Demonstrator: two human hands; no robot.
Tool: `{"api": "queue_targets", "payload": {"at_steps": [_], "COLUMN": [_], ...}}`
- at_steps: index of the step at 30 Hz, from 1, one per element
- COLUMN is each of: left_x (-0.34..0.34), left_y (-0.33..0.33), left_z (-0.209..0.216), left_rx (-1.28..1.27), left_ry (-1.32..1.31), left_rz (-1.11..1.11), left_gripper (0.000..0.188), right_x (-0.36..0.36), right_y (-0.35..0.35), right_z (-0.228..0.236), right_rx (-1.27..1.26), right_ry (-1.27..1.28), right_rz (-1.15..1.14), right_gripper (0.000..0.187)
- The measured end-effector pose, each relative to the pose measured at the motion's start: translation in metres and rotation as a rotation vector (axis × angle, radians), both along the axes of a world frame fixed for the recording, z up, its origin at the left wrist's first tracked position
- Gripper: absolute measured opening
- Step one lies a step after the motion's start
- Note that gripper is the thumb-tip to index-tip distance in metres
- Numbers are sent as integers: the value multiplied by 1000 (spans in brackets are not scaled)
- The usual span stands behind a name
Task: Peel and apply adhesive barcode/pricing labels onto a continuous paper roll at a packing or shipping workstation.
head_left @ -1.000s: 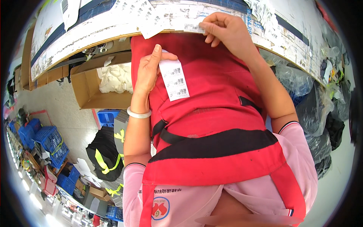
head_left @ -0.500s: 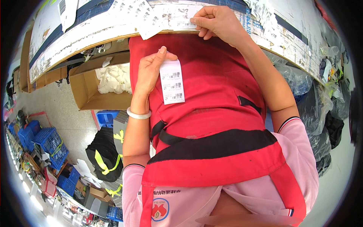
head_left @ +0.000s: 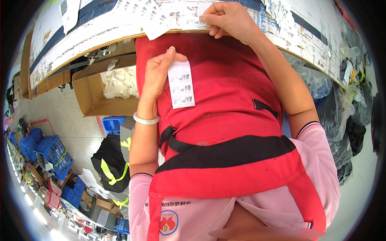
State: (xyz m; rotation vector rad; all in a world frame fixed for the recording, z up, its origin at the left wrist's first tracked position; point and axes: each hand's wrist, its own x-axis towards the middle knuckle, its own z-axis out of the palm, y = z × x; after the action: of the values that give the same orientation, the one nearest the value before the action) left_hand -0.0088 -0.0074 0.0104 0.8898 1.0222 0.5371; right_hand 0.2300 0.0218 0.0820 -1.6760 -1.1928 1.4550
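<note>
With the clock set on the middle of the view, we see the left hand (head_left: 157,76) at eleven, its fingers clamped on the top end of a strip (head_left: 181,88) of three barcode labels. The strip hangs just short of twelve, in front of the red apron (head_left: 229,92). Between twelve and one, the right hand (head_left: 229,22) is at the near edge of the white worktop (head_left: 86,48), thumb and forefinger close together at a small label (head_left: 198,23); we cannot tell whether they grip it.

Label sheets (head_left: 140,16) overhang that edge at eleven, and we find a pile of labels (head_left: 279,16) between one and two. An open carton (head_left: 90,98) of pale pieces (head_left: 120,83) sits between nine and ten, black items (head_left: 104,154) with a yellow band at eight, and plastic bags (head_left: 337,116) at three.
</note>
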Motion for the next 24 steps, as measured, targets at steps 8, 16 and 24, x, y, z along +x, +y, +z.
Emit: {"api": "queue_targets", "payload": {"at_steps": [8,16,24], "left_x": [-1,0,-2], "left_y": [1,2,-1], "left_z": [0,2,6], "left_rx": [13,-42,-70], "left_ry": [8,4,-188], "left_rz": [-9,10,20], "left_gripper": [42,42,41], "right_x": [0,-4,40], "right_y": [2,-3,-48], "right_z": [-4,-1,14], "right_rx": [5,78,161], "right_ry": [1,-86,-34], "right_rz": [-1,21,-120], "right_gripper": [18,18,22]}}
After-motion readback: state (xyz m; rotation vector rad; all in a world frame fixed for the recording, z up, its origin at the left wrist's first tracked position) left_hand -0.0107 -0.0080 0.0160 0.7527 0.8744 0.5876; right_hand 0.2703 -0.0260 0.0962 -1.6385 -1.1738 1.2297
